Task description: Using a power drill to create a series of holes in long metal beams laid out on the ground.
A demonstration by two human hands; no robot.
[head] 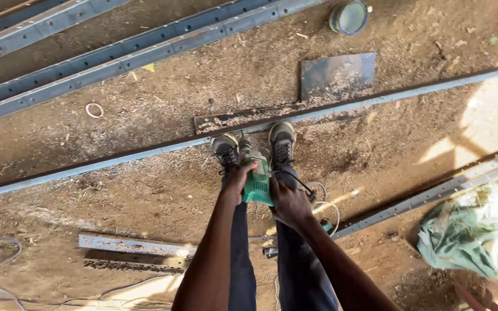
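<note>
Hands (263, 193) around green power tool (257, 183), label red.

Sunlit, sawdust-strewn dirt floor (145, 184)

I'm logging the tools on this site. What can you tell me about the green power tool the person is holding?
The green power tool has a green plastic-looking body with a small red patch and a dark front end pointing down toward the long metal bar underfoot. The left hand grips its left side, the right hand its rear. It is held between the knees, above the shoes. Its working end is blurred.
</note>
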